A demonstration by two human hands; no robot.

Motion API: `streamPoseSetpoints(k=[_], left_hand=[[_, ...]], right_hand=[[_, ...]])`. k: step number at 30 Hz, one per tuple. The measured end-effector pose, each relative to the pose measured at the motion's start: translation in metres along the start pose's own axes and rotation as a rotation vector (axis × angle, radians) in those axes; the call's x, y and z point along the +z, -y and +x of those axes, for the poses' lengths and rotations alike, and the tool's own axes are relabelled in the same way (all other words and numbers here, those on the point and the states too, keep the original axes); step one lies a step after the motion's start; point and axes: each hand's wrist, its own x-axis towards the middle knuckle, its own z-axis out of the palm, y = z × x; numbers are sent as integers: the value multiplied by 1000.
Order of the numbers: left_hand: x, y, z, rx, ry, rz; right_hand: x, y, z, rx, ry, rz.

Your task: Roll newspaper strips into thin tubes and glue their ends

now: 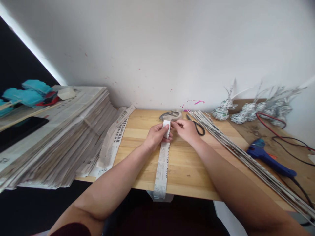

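A long newspaper strip (161,170) runs from between my hands toward me, its lower end hanging over the front edge of the wooden board (137,131). My left hand (157,135) is closed on the strip near its top, thumb in front and fingertips showing behind it. Close to the strip's upper right edge is my right hand (184,128), its fingers pinched together; whether they grip the edge is too small to tell. Just beyond the strip's top lies a crumpled grey cloth (173,115). Black-handled scissors (200,128) lie right of my right hand.
Newspaper stacks (81,131) fill the left, with a black phone (27,127) and blue items (31,93) on top. Thin paper rods (236,150), a blue glue gun (270,160) and woven paper pieces (221,110) are at right. A wall stands behind.
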Motion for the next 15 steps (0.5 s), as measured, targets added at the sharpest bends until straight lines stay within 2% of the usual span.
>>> streamPoseSetpoints(k=[3,5,9,15], left_hand=[[-1,0,1,21,-23,13],[-1,0,1,40,-34,24],[-2,2,2,60,-40,65],[-2,4,1,90,41,128]], right_hand=[[-6,9,-4,171,120,362],[-9,15,-7,235,171,524],[-10,24,-10,218,176,514],[-8,26,-11,221,131,523]])
